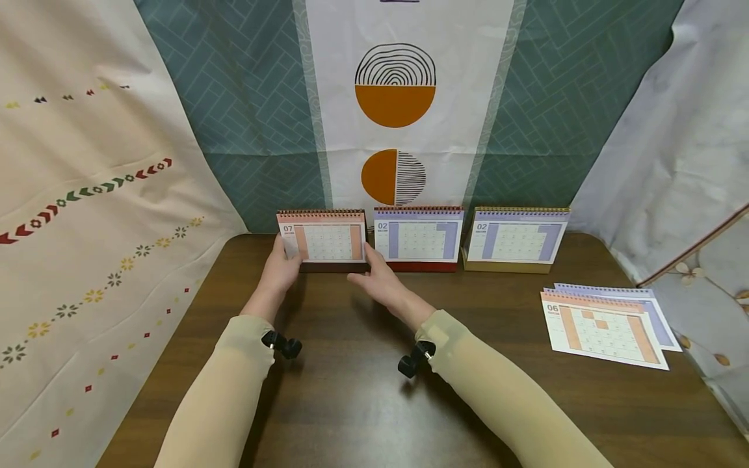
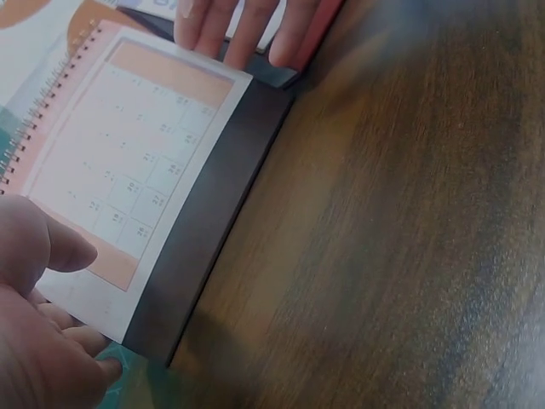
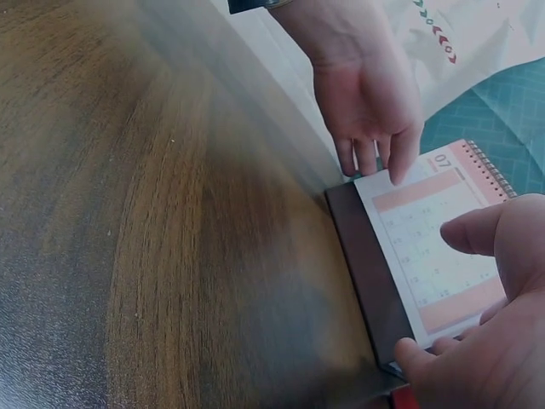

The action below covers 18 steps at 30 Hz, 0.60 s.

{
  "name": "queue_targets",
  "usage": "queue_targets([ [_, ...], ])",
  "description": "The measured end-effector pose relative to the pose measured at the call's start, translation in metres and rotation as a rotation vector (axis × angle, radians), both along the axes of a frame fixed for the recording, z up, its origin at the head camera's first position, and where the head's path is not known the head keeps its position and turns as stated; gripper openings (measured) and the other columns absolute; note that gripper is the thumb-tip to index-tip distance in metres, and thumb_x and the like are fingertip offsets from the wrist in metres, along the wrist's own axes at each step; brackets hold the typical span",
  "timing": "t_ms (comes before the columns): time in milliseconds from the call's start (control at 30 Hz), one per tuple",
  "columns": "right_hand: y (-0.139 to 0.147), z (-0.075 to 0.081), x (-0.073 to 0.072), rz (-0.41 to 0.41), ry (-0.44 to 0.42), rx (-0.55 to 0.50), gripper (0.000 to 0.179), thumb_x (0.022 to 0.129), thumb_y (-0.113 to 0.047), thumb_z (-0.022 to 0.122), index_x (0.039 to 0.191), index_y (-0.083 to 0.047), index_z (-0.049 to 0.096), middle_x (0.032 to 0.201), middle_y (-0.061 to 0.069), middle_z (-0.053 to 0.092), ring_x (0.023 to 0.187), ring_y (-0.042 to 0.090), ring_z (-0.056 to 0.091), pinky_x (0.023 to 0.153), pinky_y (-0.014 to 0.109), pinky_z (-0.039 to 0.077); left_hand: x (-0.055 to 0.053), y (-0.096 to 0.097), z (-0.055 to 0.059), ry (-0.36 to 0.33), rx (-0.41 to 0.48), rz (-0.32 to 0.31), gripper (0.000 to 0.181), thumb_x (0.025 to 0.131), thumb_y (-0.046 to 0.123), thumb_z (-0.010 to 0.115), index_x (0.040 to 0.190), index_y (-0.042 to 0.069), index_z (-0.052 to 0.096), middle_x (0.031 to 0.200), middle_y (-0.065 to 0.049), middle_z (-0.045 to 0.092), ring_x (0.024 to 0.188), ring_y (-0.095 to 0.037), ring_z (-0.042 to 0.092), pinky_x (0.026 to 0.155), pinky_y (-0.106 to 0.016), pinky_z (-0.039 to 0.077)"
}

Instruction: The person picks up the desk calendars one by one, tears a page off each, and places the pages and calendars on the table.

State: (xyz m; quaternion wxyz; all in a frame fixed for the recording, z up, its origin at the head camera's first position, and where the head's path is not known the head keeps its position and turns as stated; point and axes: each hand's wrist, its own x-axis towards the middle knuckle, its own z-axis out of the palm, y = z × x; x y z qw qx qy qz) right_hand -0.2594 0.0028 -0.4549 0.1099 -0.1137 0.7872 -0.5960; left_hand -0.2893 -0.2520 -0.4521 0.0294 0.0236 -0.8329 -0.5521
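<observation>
A desk calendar (image 1: 328,240) with an orange-banded page marked 07 stands on a dark base at the back left of the table. My left hand (image 1: 279,266) holds its left edge, thumb over the front of the page and fingers at the side and behind. At the opposite edge is my right hand (image 1: 383,281), its fingers fairly straight along the side. The right thumb (image 3: 473,232) stands away from the page. Close beside these fingers is a purple-banded calendar (image 1: 417,240) marked 02, on a red base.
Another purple 02 calendar (image 1: 515,240) on a tan base stands farther right in the row. Loose calendar pages, an orange 06 sheet (image 1: 605,328) over a purple one (image 1: 661,318), lie at the right of the brown table (image 1: 351,403). Patterned cloth (image 1: 263,117) hangs behind.
</observation>
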Motion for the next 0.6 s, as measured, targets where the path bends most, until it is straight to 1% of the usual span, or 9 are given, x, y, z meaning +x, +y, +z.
queue_targets([
  [200, -0.0024, -0.0018, -0.0012, 0.002, -0.006, -0.003, 0.092, 0.107, -0.014, 0.07, 0.178, -0.011, 0.011, 0.183, 0.013, 0.012, 0.166, 0.027, 0.022, 0.128, 0.044, 0.031, -0.0021, -0.0014, -0.0034, -0.024, -0.001, 0.005, 0.078, 0.115, 0.014, 0.053, 0.178, 0.017, 0.007, 0.179, -0.02, 0.026, 0.164, -0.035, 0.023, 0.131, -0.059, 0.018],
  [333, -0.0033, -0.0016, -0.0001, 0.0, 0.005, -0.006, 0.091, 0.107, -0.014, 0.07, 0.178, -0.011, 0.012, 0.184, 0.013, 0.011, 0.166, 0.028, 0.022, 0.128, 0.044, 0.031, -0.0014, -0.0022, -0.0041, -0.023, -0.014, 0.005, 0.075, 0.116, 0.013, 0.049, 0.178, 0.014, 0.006, 0.179, -0.02, 0.024, 0.165, -0.035, 0.021, 0.131, -0.057, 0.018],
  [500, -0.0043, -0.0001, 0.0022, -0.012, 0.02, 0.02, 0.09, 0.108, -0.015, 0.069, 0.178, -0.011, 0.012, 0.184, 0.012, 0.011, 0.164, 0.034, 0.027, 0.129, 0.047, 0.03, -0.0015, -0.0026, -0.0051, -0.029, -0.053, 0.001, 0.075, 0.115, 0.012, 0.044, 0.177, 0.011, 0.002, 0.181, -0.021, 0.019, 0.166, -0.036, 0.017, 0.132, -0.055, 0.017],
  [600, -0.0055, 0.0007, 0.0034, -0.026, 0.026, 0.04, 0.089, 0.108, -0.015, 0.068, 0.178, -0.011, 0.012, 0.184, 0.012, 0.011, 0.163, 0.036, 0.028, 0.129, 0.049, 0.029, -0.0012, -0.0024, -0.006, -0.035, -0.067, 0.0, 0.077, 0.115, 0.012, 0.045, 0.177, 0.01, -0.001, 0.18, -0.022, 0.019, 0.166, -0.036, 0.017, 0.132, -0.056, 0.017],
])
